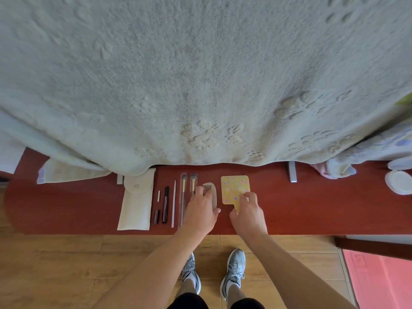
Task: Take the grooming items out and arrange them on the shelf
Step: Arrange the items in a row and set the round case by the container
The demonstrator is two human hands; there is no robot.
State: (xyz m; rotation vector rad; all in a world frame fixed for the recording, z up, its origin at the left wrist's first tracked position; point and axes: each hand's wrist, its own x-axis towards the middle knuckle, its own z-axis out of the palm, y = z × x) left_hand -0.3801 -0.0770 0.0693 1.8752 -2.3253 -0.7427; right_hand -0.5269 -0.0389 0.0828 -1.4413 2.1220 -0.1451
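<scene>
Red-brown wood makes up the long shelf [312, 208], and from the head view nearly the whole kit looks already laid out along it in a neat row, running from the back edge toward the front. The cream pouch [136, 204] lies flat at the left end of the row, flap up near the back edge, and beside it sit a short white stick [159, 195], a dark pen [165, 204], a stubby dark tube [156, 217], a thin pale stick [174, 204] and two sleeved brushes [183, 197]. The left hand [201, 210] is curled over the comb [210, 190], thumb against its edge, grasping it. The right hand [248, 214] pinches the handle of the yellow mirror [235, 188], which lies just right of the comb. I'd say this is the squaring-up stage: the next move probably calls for small nudges to bring comb and mirror parallel with the rest, then letting go. Much of the comb and the mirror's handle are under the hands, the second brush is partly covered by fingers, and a pale blanket [200, 74] overhangs the back edge, so what lies beneath it I can't tell; nor whether the pouch is empty
</scene>
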